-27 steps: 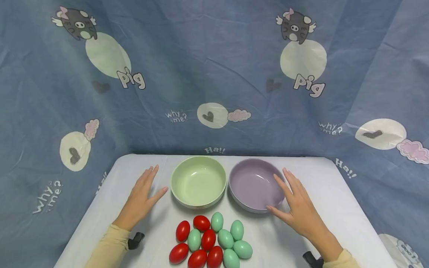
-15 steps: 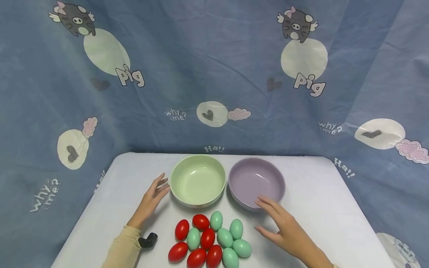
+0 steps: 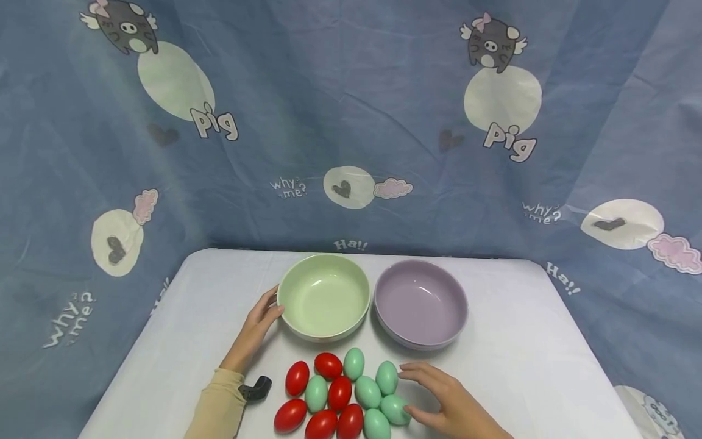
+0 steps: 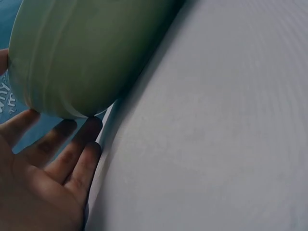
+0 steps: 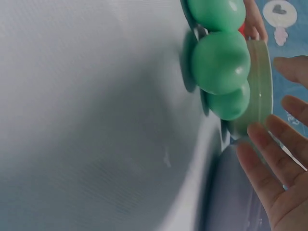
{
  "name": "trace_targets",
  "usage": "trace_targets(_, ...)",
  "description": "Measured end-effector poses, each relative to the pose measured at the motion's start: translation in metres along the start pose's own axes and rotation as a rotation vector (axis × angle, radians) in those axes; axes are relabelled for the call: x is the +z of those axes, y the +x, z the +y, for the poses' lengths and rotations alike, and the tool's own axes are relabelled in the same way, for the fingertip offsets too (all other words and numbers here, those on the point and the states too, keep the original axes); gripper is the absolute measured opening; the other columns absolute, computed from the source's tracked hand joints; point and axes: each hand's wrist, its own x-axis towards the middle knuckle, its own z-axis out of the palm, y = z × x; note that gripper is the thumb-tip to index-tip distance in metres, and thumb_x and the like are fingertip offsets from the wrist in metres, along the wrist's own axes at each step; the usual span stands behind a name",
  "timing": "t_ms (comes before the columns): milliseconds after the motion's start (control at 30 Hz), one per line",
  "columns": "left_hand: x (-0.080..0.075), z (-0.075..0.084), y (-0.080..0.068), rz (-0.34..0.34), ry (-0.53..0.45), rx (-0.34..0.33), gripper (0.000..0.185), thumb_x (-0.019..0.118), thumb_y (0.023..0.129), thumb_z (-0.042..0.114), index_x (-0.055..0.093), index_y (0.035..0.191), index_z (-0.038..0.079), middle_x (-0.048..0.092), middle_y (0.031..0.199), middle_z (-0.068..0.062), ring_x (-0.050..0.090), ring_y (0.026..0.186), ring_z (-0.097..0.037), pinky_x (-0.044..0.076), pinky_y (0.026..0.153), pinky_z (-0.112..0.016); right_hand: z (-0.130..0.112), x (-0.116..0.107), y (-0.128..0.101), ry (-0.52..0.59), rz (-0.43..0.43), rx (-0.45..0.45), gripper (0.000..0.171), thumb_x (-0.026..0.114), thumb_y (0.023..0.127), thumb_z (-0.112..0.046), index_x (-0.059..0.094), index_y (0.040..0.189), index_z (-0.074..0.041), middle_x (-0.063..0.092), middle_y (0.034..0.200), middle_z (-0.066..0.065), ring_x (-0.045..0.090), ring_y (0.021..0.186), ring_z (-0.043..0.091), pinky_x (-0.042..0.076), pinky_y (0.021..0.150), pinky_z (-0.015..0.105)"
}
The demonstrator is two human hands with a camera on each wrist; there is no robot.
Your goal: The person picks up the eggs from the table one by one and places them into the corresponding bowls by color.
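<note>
A pale green bowl [image 3: 325, 299] and a purple bowl [image 3: 419, 302] stand side by side, both empty. In front of them lies a cluster of several red eggs [image 3: 340, 392] on the left and several green eggs [image 3: 367, 391] on the right. My left hand [image 3: 263, 317] rests against the green bowl's left wall; in the left wrist view its fingers [image 4: 77, 159] reach straight to the bowl [image 4: 77, 53]. My right hand [image 3: 433, 396] hovers open just right of the green eggs, its fingers [image 5: 269, 154] spread and apart from the nearest green egg [image 5: 219, 62].
Everything sits on a white table [image 3: 521, 341] with rounded far corners. A blue cartoon-print cloth [image 3: 351, 122] hangs behind and around it. A black wrist mount [image 3: 256, 388] shows by my left sleeve.
My right hand left the purple bowl's right rim and drew back and left to the green eggs. My left hand slid right until it touched the green bowl.
</note>
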Motion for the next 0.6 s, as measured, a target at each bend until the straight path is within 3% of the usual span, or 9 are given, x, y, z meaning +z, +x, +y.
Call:
trace_targets(233,0.0,0.001,0.0,-0.017,-0.022,-0.012,0.059,0.053,0.107,0.039,0.035,0.161,0.023,0.045,0.161,-0.015,0.041,0.15,-0.039,0.031,0.124,-0.063,0.003,0.012,-0.005,0.089,-0.055,0.022,0.053,0.087,0.084,-0.024,0.065,0.132,-0.019,0.066,0.132,-0.006,0.064,0.123,0.01,0.046,0.11,0.013)
trace_targets(467,0.0,0.0,-0.001,-0.016,-0.026,-0.014,0.059,0.054,0.107,0.038,0.036,0.161,0.022,0.046,0.16,-0.015,0.041,0.151,-0.039,0.03,0.124,-0.064,0.002,0.021,-0.009,0.23,-0.116,0.059,0.049,0.086,0.084,-0.017,0.064,0.128,-0.02,0.066,0.124,-0.008,0.064,0.106,0.004,0.061,0.087,0.024)
trace_targets(600,-0.001,-0.001,-0.002,-0.02,-0.03,-0.031,0.059,0.053,0.107,0.04,0.035,0.161,0.024,0.046,0.16,-0.014,0.042,0.15,-0.037,0.03,0.125,-0.062,0.003,0.025,-0.011,0.252,-0.112,0.031,0.048,0.085,0.083,-0.011,0.064,0.126,-0.02,0.067,0.121,-0.007,0.065,0.103,0.004,0.061,0.085,0.023)
